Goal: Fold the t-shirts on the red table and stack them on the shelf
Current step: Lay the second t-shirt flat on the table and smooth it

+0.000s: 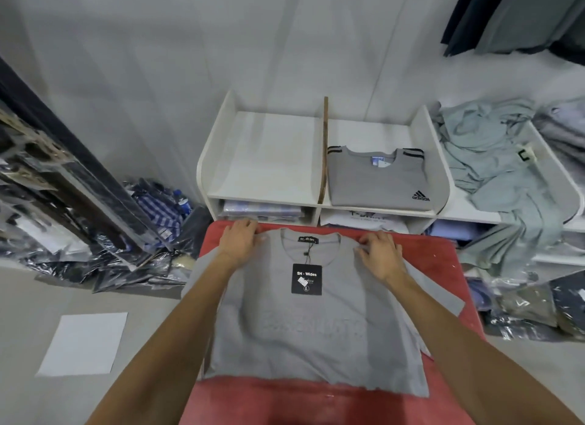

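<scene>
Under both hands, a grey t-shirt lies flat and face up on the red table, collar away from the person. At its left shoulder the left hand grips the fabric, fingers curled over the far edge. At the right shoulder the right hand pinches a fold of cloth with bent fingers. Between the hands, just nearer than the collar, a black tag rests on the chest. Right of the right hand, one sleeve spreads out over the table.

Beyond the hands stands a white shelf. Its top compartment ahead of the left hand holds nothing; the one ahead of the right hand holds a folded grey shirt with striped shoulders. Far right of the right hand, a heap of pale shirts spills over another shelf. Left of the left arm, a white sheet lies on the floor.
</scene>
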